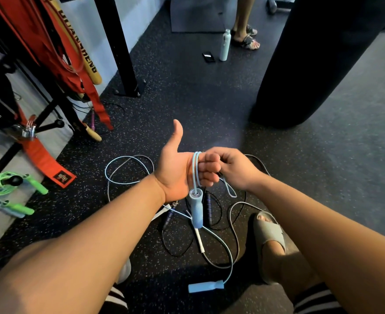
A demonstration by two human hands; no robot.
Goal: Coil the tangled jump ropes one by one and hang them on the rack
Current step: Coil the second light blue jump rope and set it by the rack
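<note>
Head cam: left hand (pixel 178 173) flat, palm up, thumb out, fingers (pixel 206 177) straight w/ two turns of the light-blue jump rope (pixel 196 168) round them. One blue handle (pixel 196 209) dangles just below that palm; other handle (pixel 206 287) lies on the floor (pixel 323 177) near the feet. Right hand (pixel 234 168) pinched shut on the rope beside those fingertips. Best bet: keep loops even, feed slack slow so it slips clear of the dark ropes (pixel 236 214). Green rope (pixel 3 184) already on the rack (pixel 51 114), far left.
</note>
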